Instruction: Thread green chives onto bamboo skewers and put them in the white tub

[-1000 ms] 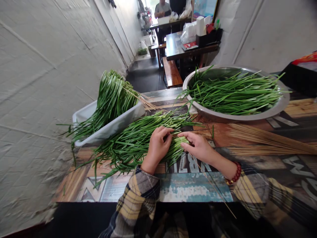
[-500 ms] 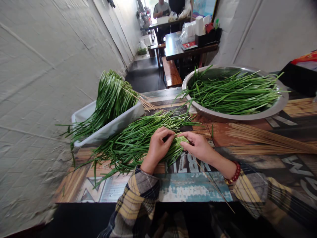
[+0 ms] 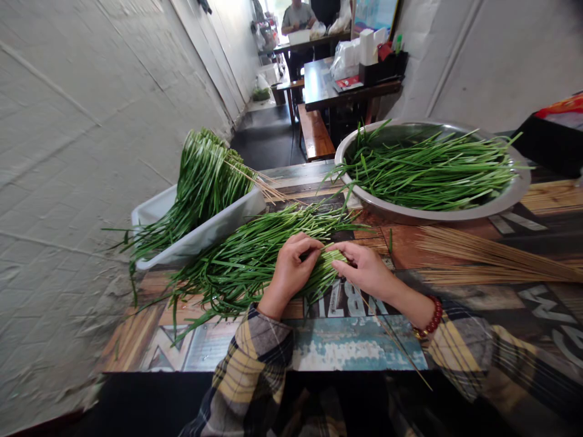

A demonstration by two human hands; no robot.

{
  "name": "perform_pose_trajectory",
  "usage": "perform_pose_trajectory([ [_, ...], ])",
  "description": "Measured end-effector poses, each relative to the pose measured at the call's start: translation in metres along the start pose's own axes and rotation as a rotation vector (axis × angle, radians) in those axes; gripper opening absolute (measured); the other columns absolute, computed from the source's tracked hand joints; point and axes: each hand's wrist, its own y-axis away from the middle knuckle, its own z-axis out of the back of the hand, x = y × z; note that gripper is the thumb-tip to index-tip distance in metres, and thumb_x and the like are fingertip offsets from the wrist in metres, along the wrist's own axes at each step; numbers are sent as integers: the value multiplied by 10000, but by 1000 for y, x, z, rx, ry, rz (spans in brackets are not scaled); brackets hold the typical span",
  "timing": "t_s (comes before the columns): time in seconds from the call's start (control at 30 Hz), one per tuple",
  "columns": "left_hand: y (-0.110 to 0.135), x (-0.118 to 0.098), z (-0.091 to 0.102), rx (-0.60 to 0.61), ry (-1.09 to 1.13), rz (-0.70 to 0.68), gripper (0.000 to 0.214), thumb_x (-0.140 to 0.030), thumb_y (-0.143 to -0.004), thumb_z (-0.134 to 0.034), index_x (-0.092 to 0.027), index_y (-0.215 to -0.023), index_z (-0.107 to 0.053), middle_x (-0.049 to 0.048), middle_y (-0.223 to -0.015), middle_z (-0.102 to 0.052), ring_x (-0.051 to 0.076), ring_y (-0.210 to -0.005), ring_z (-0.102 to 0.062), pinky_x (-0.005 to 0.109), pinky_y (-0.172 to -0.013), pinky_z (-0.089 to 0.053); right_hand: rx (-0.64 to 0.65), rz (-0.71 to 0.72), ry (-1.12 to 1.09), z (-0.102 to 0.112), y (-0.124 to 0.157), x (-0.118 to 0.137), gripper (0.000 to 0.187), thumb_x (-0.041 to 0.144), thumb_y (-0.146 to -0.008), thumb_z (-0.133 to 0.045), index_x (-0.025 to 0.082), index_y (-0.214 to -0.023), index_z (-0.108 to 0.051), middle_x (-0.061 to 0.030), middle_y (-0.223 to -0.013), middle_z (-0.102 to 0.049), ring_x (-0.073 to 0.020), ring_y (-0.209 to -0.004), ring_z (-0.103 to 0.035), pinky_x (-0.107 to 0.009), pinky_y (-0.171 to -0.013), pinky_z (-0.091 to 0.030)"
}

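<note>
A loose pile of garlic chives (image 3: 246, 249) lies on the patterned wooden table, with pale cut ends toward the right. My left hand (image 3: 294, 264) is closed at those ends, thumb and forefinger pinched on the stalks. Opposite it, the bent fingers and thumb of my right hand (image 3: 364, 267) close on the stalk tips. A thin bamboo skewer (image 3: 396, 340) runs from under my right hand past the table's front edge; its upper end is hidden, so whether the fingers grip it is unclear.
At the left, a white plastic tub (image 3: 218, 233) holds chives threaded on several skewers (image 3: 268, 188). A large steel basin (image 3: 455, 213) of loose chives stands back right. Bare bamboo skewers (image 3: 492, 258) lie right of my hand. A wall (image 3: 68, 182) borders the left; a person (image 3: 298, 17) sits far behind.
</note>
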Motion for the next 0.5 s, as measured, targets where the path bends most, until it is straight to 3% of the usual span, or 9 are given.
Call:
perform_pose_trajectory([
  [0.5, 1, 0, 0, 32, 3, 54, 114, -134, -816, -573, -166, -748, -658, 27, -722, -625, 159, -731, -576, 272, -677, -444, -7, -3, -9, -1, 1, 0, 256, 234, -823, -571, 147, -1054, -638, -42, -818, -691, -154, -681, -617, -274, -644, -488],
])
